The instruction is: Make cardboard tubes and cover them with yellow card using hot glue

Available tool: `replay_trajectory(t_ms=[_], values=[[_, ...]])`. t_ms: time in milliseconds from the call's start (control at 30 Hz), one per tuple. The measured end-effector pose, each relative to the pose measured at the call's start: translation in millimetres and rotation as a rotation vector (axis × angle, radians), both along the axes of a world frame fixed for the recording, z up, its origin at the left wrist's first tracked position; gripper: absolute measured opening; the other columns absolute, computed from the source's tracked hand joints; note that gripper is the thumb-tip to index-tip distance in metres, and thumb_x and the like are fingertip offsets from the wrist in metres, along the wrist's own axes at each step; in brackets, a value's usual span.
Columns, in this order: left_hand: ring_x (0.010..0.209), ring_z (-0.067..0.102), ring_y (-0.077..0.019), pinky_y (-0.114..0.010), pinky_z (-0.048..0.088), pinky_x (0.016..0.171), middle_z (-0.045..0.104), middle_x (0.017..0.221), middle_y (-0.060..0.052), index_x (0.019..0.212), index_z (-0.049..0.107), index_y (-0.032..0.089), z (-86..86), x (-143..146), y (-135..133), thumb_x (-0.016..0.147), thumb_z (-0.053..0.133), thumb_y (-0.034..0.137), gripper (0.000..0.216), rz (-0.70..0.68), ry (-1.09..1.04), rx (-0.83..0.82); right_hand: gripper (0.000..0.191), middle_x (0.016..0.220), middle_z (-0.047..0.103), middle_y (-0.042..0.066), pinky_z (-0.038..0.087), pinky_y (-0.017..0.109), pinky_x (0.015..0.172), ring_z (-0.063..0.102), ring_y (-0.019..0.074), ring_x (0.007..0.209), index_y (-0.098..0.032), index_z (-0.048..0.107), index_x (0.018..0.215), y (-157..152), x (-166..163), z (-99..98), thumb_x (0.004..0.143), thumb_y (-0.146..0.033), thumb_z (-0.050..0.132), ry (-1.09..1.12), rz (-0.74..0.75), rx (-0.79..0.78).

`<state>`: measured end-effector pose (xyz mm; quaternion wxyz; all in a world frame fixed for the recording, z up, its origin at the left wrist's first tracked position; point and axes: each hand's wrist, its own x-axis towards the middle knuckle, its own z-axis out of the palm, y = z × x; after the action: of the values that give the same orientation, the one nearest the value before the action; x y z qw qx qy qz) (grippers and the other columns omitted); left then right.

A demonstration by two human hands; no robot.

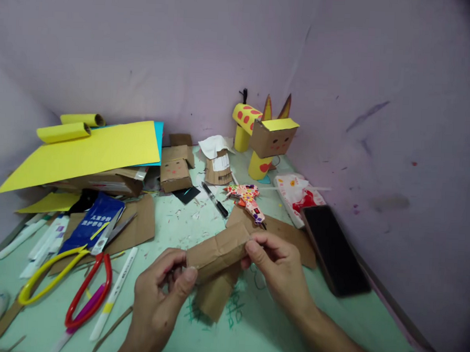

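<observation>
Over the near middle of the green worktop (274,330), the left hand (160,293) and right hand (281,260) pinch opposite ends of a folded cardboard piece (217,249), with another brown cardboard section (215,297) slanting beneath it. Scissors (98,248) lie toward the worktop's left edge, a phone (335,249) lies along its right edge, and a patterned glue gun (247,198) rests beyond the hands. Near the far right corner stands a yellow, red-spotted animal model (274,139).

We have the cardboard piece (220,249) between our left hand (160,293) and right hand (281,265), scissors (99,259) to its left, phone (335,252) to its right, glue gun (246,197) behind, animal figure (273,140) farther back.
</observation>
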<state>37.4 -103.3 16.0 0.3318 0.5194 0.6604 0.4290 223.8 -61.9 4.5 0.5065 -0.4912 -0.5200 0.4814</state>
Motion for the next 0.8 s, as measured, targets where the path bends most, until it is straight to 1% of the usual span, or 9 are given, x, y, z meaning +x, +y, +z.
replay_trajectory(t_ms=[133,233,333,400,467,533,667,733,800], values=[[0.061,0.055,-0.0159,-0.022,0.045,0.054,0.062,0.062,0.0,0.065,0.066,0.017,-5.7,-3,4,0.065,0.069,0.038,0.022,0.021,-0.22,-0.069,0.02,0.055,0.062,0.002,0.046,0.023,0.049,0.057,0.014,0.05,-0.016,0.064,0.069,-4,-6,-3.5,0.072,-0.035,0.062,0.082,0.172,-0.038],[0.067,0.058,-0.0172,-0.023,0.047,0.062,0.064,0.066,-0.001,0.069,0.068,0.017,-10.1,-4,4,0.067,0.07,0.034,0.017,-0.007,-0.37,-0.103,0.021,0.05,0.056,0.0,0.041,0.022,0.042,0.051,0.0126,0.044,-0.015,0.064,0.064,-4,-10,-6.0,0.07,-0.035,0.064,0.039,0.262,-0.091],[0.068,0.058,-0.0174,-0.024,0.047,0.064,0.065,0.068,-0.002,0.068,0.068,0.017,-12.2,-1,2,0.068,0.069,0.032,0.016,-0.069,-0.411,-0.106,0.023,0.05,0.054,0.0,0.039,0.023,0.044,0.048,0.0128,0.046,-0.015,0.062,0.056,-5,-11,-8.3,0.071,-0.033,0.063,0.0,0.229,-0.071],[0.066,0.055,-0.0161,-0.024,0.045,0.062,0.062,0.068,-0.001,0.064,0.065,0.017,-14.1,2,0,0.068,0.069,0.032,0.017,-0.115,-0.435,-0.087,0.023,0.058,0.058,0.002,0.041,0.024,0.05,0.051,0.0145,0.054,-0.015,0.064,0.059,-8,-10,-11.2,0.073,-0.033,0.063,0.048,0.218,-0.014],[0.063,0.051,-0.0142,-0.024,0.043,0.06,0.056,0.065,0.0,0.058,0.061,0.017,-17.3,4,-3,0.069,0.069,0.032,0.02,-0.141,-0.485,-0.059,0.023,0.063,0.06,0.002,0.041,0.025,0.056,0.052,0.0159,0.061,-0.015,0.065,0.063,-10,-10,-16.0,0.074,-0.035,0.063,0.115,0.218,0.0],[0.061,0.047,-0.0127,-0.023,0.04,0.058,0.051,0.062,0.001,0.054,0.057,0.017,-21.4,5,-4,0.069,0.069,0.031,0.024,-0.115,-0.544,-0.039,0.025,0.063,0.059,0.002,0.04,0.026,0.057,0.051,0.0154,0.061,-0.016,0.064,0.065,-11,-10,-21.7,0.075,-0.039,0.063,0.163,0.221,-0.045],[0.054,0.039,-0.0097,-0.02,0.033,0.049,0.044,0.055,0.004,0.051,0.054,0.017,-28.0,2,-2,0.067,0.071,0.031,0.027,0.033,-0.571,-0.017,0.037,0.048,0.045,-0.004,0.03,0.023,0.046,0.037,0.0096,0.045,-0.017,0.052,0.055,-7,-12,-25.8,0.077,-0.047,0.058,0.111,0.235,-0.136],[0.051,0.035,-0.0087,-0.019,0.028,0.045,0.04,0.051,0.005,0.05,0.053,0.017,-29.0,-1,-1,0.067,0.071,0.031,0.028,0.078,-0.534,-0.002,0.04,0.043,0.038,-0.006,0.025,0.023,0.043,0.031,0.0086,0.041,-0.019,0.046,0.049,-5,-12,-22.8,0.079,-0.045,0.055,0.03,0.224,-0.129],[0.051,0.035,-0.0089,-0.02,0.029,0.045,0.039,0.051,0.006,0.049,0.051,0.018,-28.0,-3,-1,0.07,0.068,0.031,0.03,0.058,-0.469,0.013,0.038,0.044,0.035,-0.006,0.023,0.023,0.042,0.03,0.0085,0.042,-0.019,0.045,0.049,-4,-10,-19.0,0.079,-0.04,0.054,-0.044,0.157,-0.072]])
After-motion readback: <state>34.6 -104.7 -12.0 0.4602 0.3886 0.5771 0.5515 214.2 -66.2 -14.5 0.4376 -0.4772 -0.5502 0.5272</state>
